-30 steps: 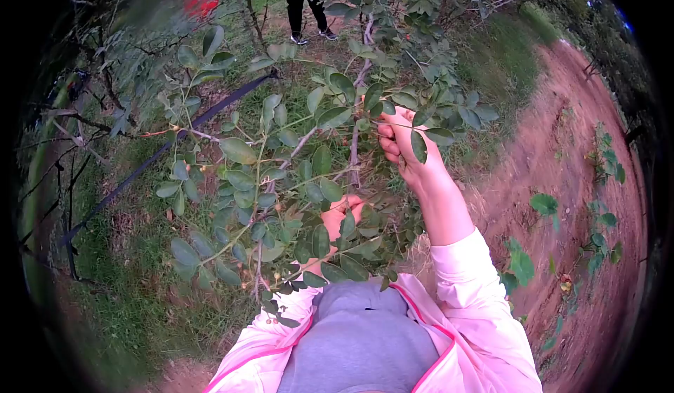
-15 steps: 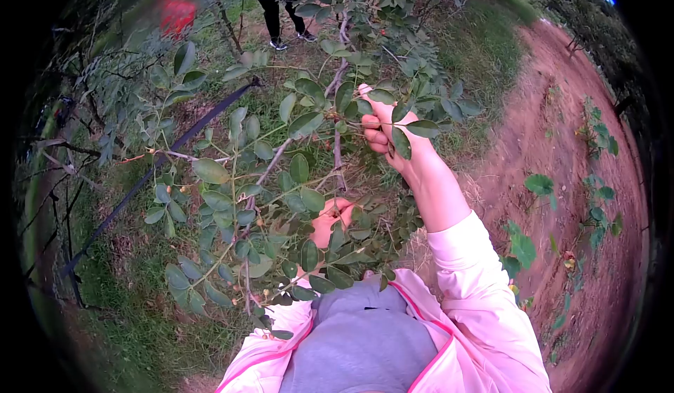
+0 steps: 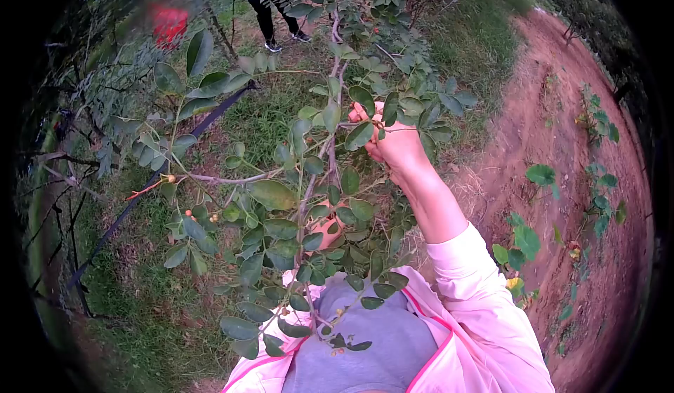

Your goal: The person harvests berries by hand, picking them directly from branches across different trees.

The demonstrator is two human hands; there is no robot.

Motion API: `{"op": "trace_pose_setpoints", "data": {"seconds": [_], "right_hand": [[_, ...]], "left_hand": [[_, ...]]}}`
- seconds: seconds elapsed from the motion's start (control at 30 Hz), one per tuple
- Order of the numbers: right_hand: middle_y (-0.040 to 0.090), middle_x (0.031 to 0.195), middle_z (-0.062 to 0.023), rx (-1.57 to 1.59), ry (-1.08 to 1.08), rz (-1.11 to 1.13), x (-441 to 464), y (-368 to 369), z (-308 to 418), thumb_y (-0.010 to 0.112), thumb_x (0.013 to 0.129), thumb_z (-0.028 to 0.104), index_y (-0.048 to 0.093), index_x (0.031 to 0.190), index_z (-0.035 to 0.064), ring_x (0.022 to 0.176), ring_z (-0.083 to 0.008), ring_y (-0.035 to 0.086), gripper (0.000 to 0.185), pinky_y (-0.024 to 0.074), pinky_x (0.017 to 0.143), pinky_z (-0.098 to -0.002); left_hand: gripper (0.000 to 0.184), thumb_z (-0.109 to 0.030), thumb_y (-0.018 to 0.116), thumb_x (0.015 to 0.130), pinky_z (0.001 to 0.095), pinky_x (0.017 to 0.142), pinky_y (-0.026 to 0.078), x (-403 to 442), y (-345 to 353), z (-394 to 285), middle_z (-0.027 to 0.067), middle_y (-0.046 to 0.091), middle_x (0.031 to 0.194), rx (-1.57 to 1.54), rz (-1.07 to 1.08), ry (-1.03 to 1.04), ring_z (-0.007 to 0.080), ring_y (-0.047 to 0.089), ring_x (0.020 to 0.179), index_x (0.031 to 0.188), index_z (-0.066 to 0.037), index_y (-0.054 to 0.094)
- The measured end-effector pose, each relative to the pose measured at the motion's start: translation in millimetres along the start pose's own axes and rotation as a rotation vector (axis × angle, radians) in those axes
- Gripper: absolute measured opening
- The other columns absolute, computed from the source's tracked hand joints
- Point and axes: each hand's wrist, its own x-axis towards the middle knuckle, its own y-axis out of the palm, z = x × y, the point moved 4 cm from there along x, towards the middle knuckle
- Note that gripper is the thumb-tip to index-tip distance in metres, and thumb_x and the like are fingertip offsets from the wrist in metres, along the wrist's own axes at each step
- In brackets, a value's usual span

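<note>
Leafy branches (image 3: 307, 200) with oval green leaves and small orange-red berries (image 3: 188, 212) spread in front of me. My right hand (image 3: 397, 144) is raised beside the upright stem, its fingers curled in among the leaves. Leaves and a thin twig cross in front of those fingers, so what they grip is hidden. Lower down, my left hand (image 3: 324, 233) is behind the foliage, close to the lower branch. Only patches of it show between the leaves, and its fingers cannot be made out.
A person (image 3: 272, 14) in dark trousers stands beyond the bush. A dark strap (image 3: 210, 118) runs diagonally at left, near thorny bare twigs. A blurred red object (image 3: 168, 24) is at upper left. Reddish soil (image 3: 554, 133) with broad-leaved plants (image 3: 525, 242) lies to the right.
The leafy branches have shifted, their lower tip now hanging in front of my grey shirt. My right hand has moved slightly down, its fingers more curled. Leaves cover more of my left hand.
</note>
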Motion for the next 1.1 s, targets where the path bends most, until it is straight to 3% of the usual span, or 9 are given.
{"op": "trace_pose_setpoints", "data": {"seconds": [0.1, 0.23, 0.27, 0.37, 0.5, 0.6, 0.77, 0.93, 1.1], "right_hand": [[0.043, 0.062, 0.0061, 0.014, -0.087, -0.105, -6.0, -7.8, -4.3, 0.051, 0.1, 0.024, 0.058, 0.086, 0.0087, 0.046, -0.0039, 0.033, 0.022, 0.0222, 0.041, -0.0212], [0.041, 0.061, 0.0065, -0.053, -0.185, 0.004, -26.2, -12.1, -0.9, 0.049, 0.101, 0.023, 0.054, 0.086, 0.0086, 0.047, -0.0027, 0.033, 0.021, 0.022, 0.042, -0.0208], [0.05, 0.065, 0.0043, -0.008, -0.045, -0.077, -34.8, -17.4, -1.2, 0.055, 0.098, 0.022, 0.06, 0.091, 0.0054, 0.05, -0.0026, 0.041, 0.018, 0.0306, 0.045, -0.0193], [0.044, 0.063, 0.0056, 0.352, 0.035, 0.271, -39.3, -31.9, -10.7, 0.052, 0.1, 0.025, 0.055, 0.09, 0.0069, 0.046, -0.0027, 0.034, 0.021, 0.0262, 0.041, -0.0198], [0.042, 0.064, 0.0018, 0.587, 0.027, 0.465, -55.1, -29.5, -3.3, 0.045, 0.102, 0.03, 0.05, 0.085, 0.0075, 0.042, -0.0034, 0.031, 0.029, 0.0233, 0.036, -0.0195], [0.048, 0.066, 0.0005, 0.512, -0.025, 0.378, -55.8, -31.4, -2.4, 0.044, 0.101, 0.035, 0.053, 0.085, 0.0057, 0.041, -0.0043, 0.033, 0.035, 0.0252, 0.037, -0.0194], [0.049, 0.062, 0.0023, 0.332, -0.046, 0.228, -42.0, -26.9, 2.2, 0.057, 0.097, 0.036, 0.059, 0.082, 0.0038, 0.044, -0.0042, 0.038, 0.036, 0.0267, 0.04, -0.0208], [0.057, 0.068, 0.0016, -0.087, -0.339, -0.075, -14.7, -15.9, 17.7, 0.065, 0.092, 0.021, 0.066, 0.09, 0.0009, 0.063, -0.0039, 0.05, 0.02, 0.04, 0.056, -0.0236], [0.06, 0.072, 0.0, -0.226, -0.578, -0.113, 12.1, -8.9, 27.2, 0.067, 0.09, 0.021, 0.063, 0.088, -0.0006, 0.067, -0.006, 0.053, 0.022, 0.0446, 0.063, -0.0258]], "left_hand": [[0.016, -0.015, 0.07, 0.085, 0.0255, 0.058, 0.042, -1.3, 0.6, 2.2, 0.0022, 0.059, 0.069, -0.14, 0.044, -0.064, 0.0092, 0.053, 0.063, 0.086, 0.001, 0.066], [0.015, -0.014, 0.07, 0.085, 0.0246, 0.058, 0.041, 2.6, -7.0, -20.9, 0.0, 0.058, 0.068, -0.327, 0.101, -0.159, 0.0083, 0.052, 0.063, 0.087, 0.0, 0.067], [0.014, -0.014, 0.07, 0.086, 0.024, 0.057, 0.041, 3.8, -9.9, -29.4, -0.0014, 0.057, 0.068, -0.374, 0.089, -0.152, 0.0076, 0.051, 0.062, 0.088, 0.0, 0.068], [0.013, -0.014, 0.07, 0.087, 0.0225, 0.055, 0.038, 13.5, -15.9, -47.1, -0.0051, 0.055, 0.067, -0.502, 0.062, -0.18, 0.0055, 0.049, 0.061, 0.088, -0.001, 0.068], [0.014, -0.014, 0.068, 0.089, 0.0215, 0.054, 0.036, 12.2, -19.8, -38.9, -0.0054, 0.056, 0.069, -0.495, 0.069, -0.25, 0.003, 0.046, 0.061, 0.088, 0.0, 0.068], [0.012, -0.009, 0.067, 0.088, 0.0222, 0.06, 0.041, 11.7, -22.4, -52.6, -0.0035, 0.061, 0.074, -0.507, 0.095, -0.34, 0.004, 0.051, 0.067, 0.092, 0.002, 0.068], [0.019, -0.02, 0.069, 0.09, 0.0216, 0.051, 0.033, 12.8, -17.7, -60.9, -0.0071, 0.051, 0.064, -0.523, 0.058, -0.304, 0.0028, 0.042, 0.056, 0.083, -0.003, 0.067], [0.019, -0.022, 0.07, 0.089, 0.0214, 0.05, 0.029, 12.5, -11.6, -57.2, -0.0071, 0.049, 0.063, -0.529, 0.088, -0.223, 0.0027, 0.041, 0.056, 0.09, -0.003, 0.069], [0.017, -0.019, 0.071, 0.087, 0.0221, 0.05, 0.031, 13.1, -7.6, -60.5, -0.0064, 0.051, 0.063, -0.552, 0.085, -0.239, 0.0032, 0.042, 0.056, 0.089, -0.003, 0.07]]}}
